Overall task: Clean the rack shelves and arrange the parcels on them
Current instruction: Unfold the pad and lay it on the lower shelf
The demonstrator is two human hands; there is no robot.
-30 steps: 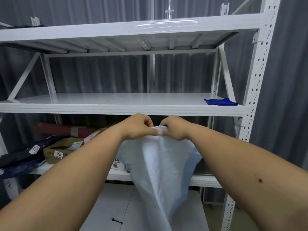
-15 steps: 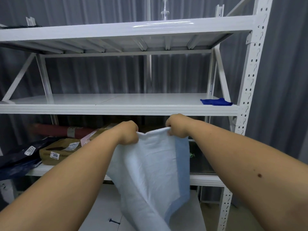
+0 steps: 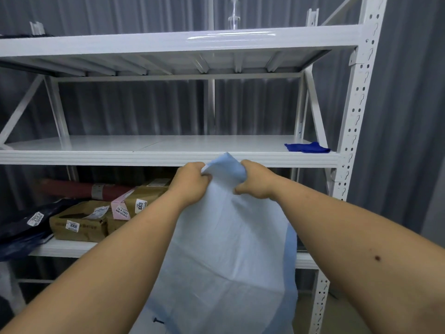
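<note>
Fingers of left hand (image 3: 191, 183) and right hand (image 3: 256, 180) curl tight, gripping pale blue sheet (image 3: 226, 249); rack shelf (image 3: 144, 157) just beyond

You can read "3008" on the white sticker on the front of the brown cardboard parcel (image 3: 78, 224) on the lower shelf. You get "1003" printed sideways on the white label of the brown box (image 3: 144, 200) just right of it. The pink label (image 3: 120, 209) between them shows digits like "58 4 3405", blurred, not sure. The white label on the dark bag (image 3: 22, 227) at left has print you can't make out.
</note>
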